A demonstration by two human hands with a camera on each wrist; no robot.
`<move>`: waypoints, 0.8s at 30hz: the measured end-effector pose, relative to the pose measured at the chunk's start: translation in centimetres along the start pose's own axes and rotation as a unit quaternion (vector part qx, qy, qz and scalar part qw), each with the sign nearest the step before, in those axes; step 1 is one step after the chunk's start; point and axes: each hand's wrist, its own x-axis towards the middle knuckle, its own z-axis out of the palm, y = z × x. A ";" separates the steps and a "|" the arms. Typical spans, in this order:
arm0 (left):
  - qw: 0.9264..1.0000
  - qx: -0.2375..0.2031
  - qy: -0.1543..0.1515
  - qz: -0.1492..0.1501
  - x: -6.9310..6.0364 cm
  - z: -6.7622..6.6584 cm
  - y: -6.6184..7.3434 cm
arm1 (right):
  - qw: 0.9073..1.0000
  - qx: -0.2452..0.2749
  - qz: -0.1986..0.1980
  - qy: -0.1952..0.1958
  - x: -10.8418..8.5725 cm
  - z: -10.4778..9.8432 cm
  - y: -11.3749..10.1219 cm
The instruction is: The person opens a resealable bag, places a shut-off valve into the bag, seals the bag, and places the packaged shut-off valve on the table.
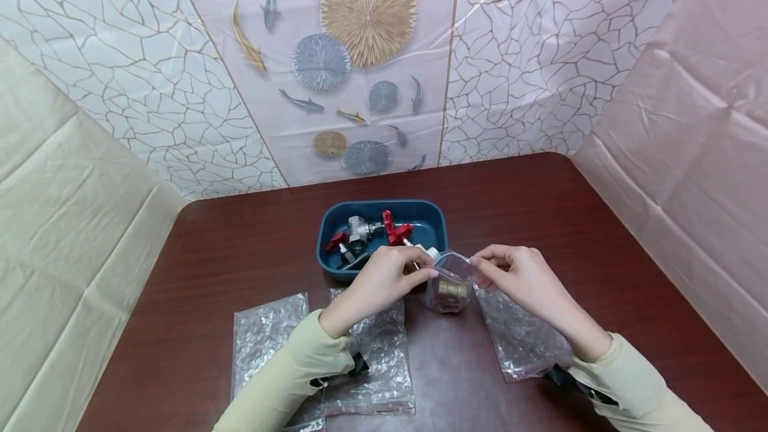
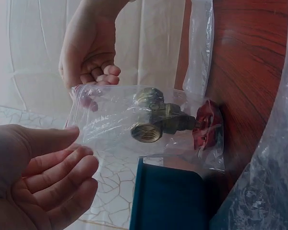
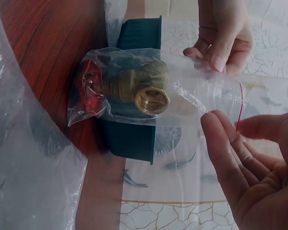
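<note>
A clear zip-lock bag [image 1: 441,299] hangs upright between both hands, its bottom at the table. Inside it is a brass valve [image 3: 151,96] with a red handle [image 3: 90,86] pointing down and a threaded opening facing sideways. My left hand [image 1: 390,274] pinches one side of the bag's mouth between thumb and fingers. On the opposite side, my right hand [image 1: 516,275] pinches the rim near its red seal line [image 3: 240,108]. The mouth stands apart between them in the head view.
A blue tray [image 1: 384,204] behind the hands holds several valves, some with red handles [image 1: 396,229]. Clear plastic bags lie flat on the brown table [image 1: 180,325]: one bag [image 1: 525,339] on the right, other bags [image 1: 378,379] under the left forearm. Patterned cloth walls enclose the table.
</note>
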 end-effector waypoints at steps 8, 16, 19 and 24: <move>1.000 0.015 0.007 -0.018 -0.1 -0.3 -0.7 | 0.999 -0.002 -0.028 -0.022 -0.4 -0.7 0.9; 0.999 0.038 0.011 -0.013 -0.5 -0.6 -1.1 | 0.995 -0.059 -0.082 0.016 -0.4 -0.7 1.6; 0.999 0.048 0.003 -0.008 -0.6 -0.8 -1.0 | 0.994 -0.068 -0.084 0.024 -0.5 -0.6 1.7; 0.997 0.075 0.003 0.010 -0.6 -0.8 -0.9 | 0.992 -0.081 -0.092 0.037 -0.7 -0.5 1.9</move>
